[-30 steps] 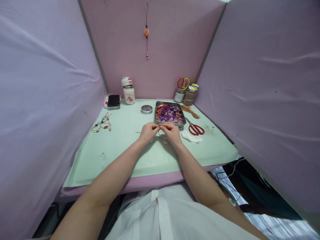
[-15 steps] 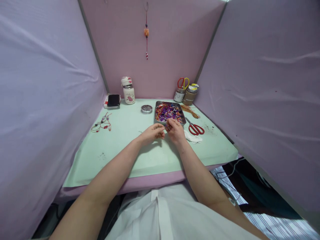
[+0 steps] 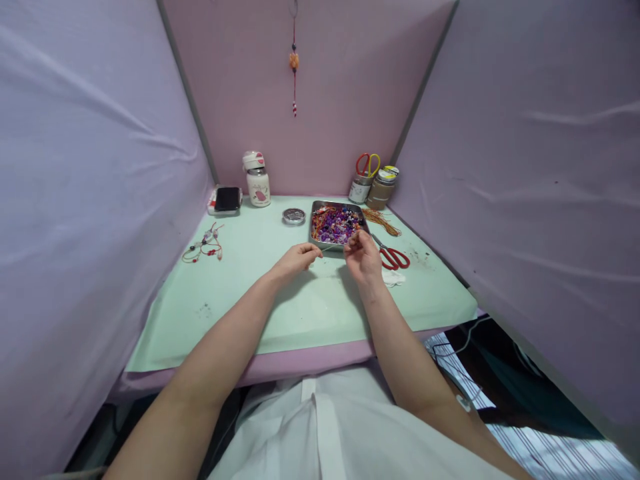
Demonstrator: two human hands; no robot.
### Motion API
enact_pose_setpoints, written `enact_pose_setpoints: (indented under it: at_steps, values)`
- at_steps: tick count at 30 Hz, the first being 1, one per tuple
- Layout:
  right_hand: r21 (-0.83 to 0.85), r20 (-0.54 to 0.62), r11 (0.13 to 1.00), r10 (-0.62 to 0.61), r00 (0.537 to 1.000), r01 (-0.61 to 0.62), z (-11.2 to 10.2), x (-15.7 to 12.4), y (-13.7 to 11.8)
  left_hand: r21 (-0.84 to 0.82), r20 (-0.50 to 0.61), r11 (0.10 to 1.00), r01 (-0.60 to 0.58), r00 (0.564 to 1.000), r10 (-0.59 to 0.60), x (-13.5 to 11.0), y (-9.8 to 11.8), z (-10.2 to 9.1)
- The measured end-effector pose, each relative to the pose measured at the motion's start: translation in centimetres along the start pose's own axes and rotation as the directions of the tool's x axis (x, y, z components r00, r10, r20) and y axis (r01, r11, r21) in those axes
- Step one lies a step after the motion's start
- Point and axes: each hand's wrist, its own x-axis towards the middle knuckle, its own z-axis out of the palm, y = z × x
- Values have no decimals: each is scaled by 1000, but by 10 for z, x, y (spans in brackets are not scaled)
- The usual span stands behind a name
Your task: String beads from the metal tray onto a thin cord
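Note:
A thin pale thread (image 3: 330, 249) runs between my two hands, over the front of a metal tray (image 3: 314, 241). My left hand (image 3: 297, 260) pinches one end of it, fingers pressed together. Raised at the tray's front right corner, my right hand (image 3: 364, 261) is closed, its fingertips curled on the other part of the thread. Whether a bead sits in those fingertips is too small to tell. Purple, orange and clear beads (image 3: 340, 223) fill the tray. Red-handled scissors (image 3: 395, 258) lie just right of my right hand, beside a white cloth (image 3: 394, 277).
Left on the green mat (image 3: 300, 320) lies a beaded cord (image 3: 205, 245). Behind stand a phone (image 3: 227, 199), a white bottle (image 3: 259, 187), a round tin (image 3: 293, 216), a jar with scissors (image 3: 359, 190) and a brown jar (image 3: 382, 192). Orange cords (image 3: 383, 221) lie right; a beaded pendant (image 3: 294, 61) hangs above.
My hands were close together in front of the tray. They have moved apart, left hand to the left and right hand to the right, with the thread now stretched between them.

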Motion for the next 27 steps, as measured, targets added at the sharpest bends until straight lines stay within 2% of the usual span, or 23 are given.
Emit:
enact_pose_setpoints:
  at_steps: [4, 6, 10, 14, 19, 22, 24, 27]
  values:
    - [186, -87, 983, 13, 996, 4, -7, 6, -17, 54, 56, 999, 10, 998, -13, -2, 6, -29]
    - [253, -120, 967, 22, 993, 9, -11, 8, -23, 128, 42, 991, 25, 999, -31, -4, 10, -42]
    - [318, -165, 948, 37, 986, 18, -16, 9, -29, 227, 89, 973, 37, 994, -59, -7, 15, -54]
    - [276, -186, 959, -11, 982, 63, -17, 10, -29, 361, 3, 932, 43, 999, -47, -7, 18, -54]
    - [82, -227, 983, -142, 963, 164, -15, 8, -28, 488, -109, 870, 67, 994, -16, 0, 11, -54]
    - [-2, -163, 983, -180, 970, 182, -9, 2, -32, 506, -53, 861, 51, 998, -28, 2, 4, -56]
    - [-67, -44, 987, -147, 988, 144, -1, -6, -37, 518, 49, 854, 53, 995, -92, 1, 2, -57]
    - [-211, 156, 973, -57, 986, 90, 17, -22, -46, 555, 223, 830, 58, 951, -216, -4, 4, -58]
